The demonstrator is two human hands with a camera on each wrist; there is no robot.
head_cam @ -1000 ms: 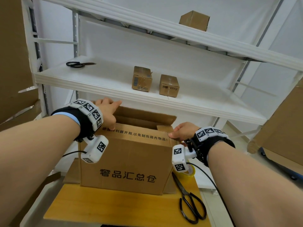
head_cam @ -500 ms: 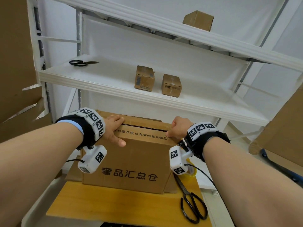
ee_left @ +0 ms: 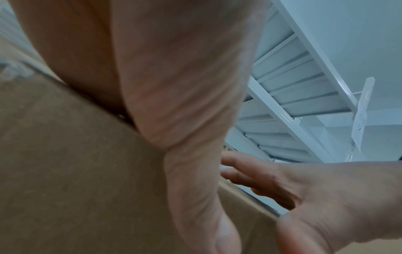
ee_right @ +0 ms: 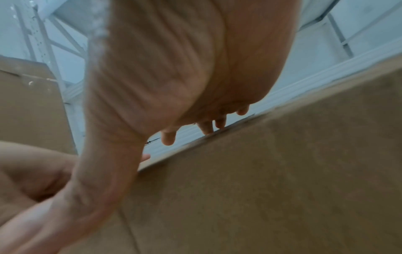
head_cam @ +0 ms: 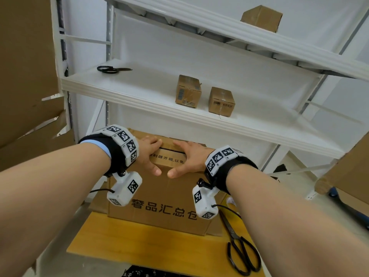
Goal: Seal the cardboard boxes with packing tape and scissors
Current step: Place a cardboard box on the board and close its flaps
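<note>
Two hands – left hand (head_cam: 148,151), right hand (head_cam: 190,156) – spread flat, pressing brown printed cardboard box (head_cam: 159,196) flaps at frame centre, black scissors (head_cam: 239,248) lower right.

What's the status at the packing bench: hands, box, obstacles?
Left hand and right hand flat on box flaps, holding nothing. Untaped seam showing. Scissors on table beside box; nothing blocking.

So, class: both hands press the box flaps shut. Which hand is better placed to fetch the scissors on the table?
Probably the right hand: the scissors lie beside the right forearm, right of the box.
</note>
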